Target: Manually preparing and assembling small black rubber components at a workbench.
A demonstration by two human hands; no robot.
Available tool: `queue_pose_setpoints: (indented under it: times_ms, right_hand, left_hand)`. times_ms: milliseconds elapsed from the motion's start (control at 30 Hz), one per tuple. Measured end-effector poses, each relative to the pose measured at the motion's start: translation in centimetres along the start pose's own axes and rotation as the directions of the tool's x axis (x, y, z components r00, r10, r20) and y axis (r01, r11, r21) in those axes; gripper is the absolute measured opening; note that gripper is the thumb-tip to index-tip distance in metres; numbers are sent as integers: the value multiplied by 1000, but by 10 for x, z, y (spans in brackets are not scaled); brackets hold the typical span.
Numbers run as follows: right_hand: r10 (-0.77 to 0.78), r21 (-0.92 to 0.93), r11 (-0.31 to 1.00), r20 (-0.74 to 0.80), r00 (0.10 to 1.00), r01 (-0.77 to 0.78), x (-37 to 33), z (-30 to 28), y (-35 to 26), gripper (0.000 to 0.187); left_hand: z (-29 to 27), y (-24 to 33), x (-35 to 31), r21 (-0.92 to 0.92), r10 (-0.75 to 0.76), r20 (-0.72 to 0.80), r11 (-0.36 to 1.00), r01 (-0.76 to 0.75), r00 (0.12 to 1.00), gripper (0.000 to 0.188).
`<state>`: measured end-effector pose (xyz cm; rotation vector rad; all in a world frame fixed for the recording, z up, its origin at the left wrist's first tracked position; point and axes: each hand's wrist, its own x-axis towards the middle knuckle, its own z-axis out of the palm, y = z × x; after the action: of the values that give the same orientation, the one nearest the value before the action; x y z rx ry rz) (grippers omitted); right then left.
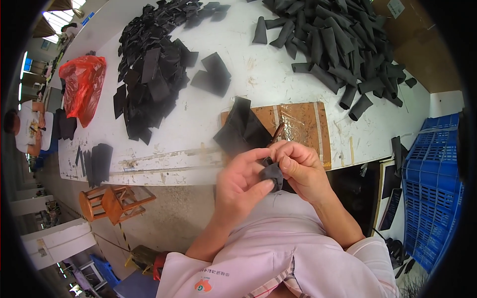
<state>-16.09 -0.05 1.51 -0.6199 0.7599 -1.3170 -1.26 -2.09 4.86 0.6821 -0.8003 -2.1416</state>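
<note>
Close to my body, over the table's front edge, both hands meet on a small dark grey fabric piece (272, 174), which looks folded or rolled. My left hand (238, 181) pinches it from the left, thumb on top. My right hand (304, 169) grips its upper right edge between thumb and fingers. Just beyond them lie flat black fabric pieces (243, 126), partly over a taped cardboard sheet (303, 119). A thin brown tool (278, 133) shows above my right fingers; its lower end is hidden, so its kind is unclear.
A large heap of flat black pieces (154, 74) covers the table's left part. Black fabric tubes (333, 44) are heaped at the far right, beside a cardboard box (422, 44). A red plastic bag (84, 87), wooden stool (117, 203) and blue crate (431, 184) stand around.
</note>
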Motion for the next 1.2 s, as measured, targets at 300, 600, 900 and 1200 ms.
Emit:
queue_pose_setpoints:
  times_ms: [300, 600, 900, 1200]
  right_hand:
    - [-466, -746, 487, 218, 857, 454, 5, 36, -55, 8]
    - [-37, -430, 893, 216, 976, 129, 21, 53, -105, 24]
    - [199, -74, 978, 82, 977, -193, 50, -12, -37, 23]
    - [189, -253, 956, 152, 970, -146, 63, -24, -31, 29]
  left_hand:
    - [18, 5, 14, 847, 727, 177, 231, -479, 663, 17]
    - [36, 52, 29, -485, 189, 375, 874, 19, 908, 27]
    - [-25, 0, 57, -729, -143, 116, 660, 182, 983, 21]
    - [-26, -3, 58, -654, -86, 79, 747, 116, 993, 20]
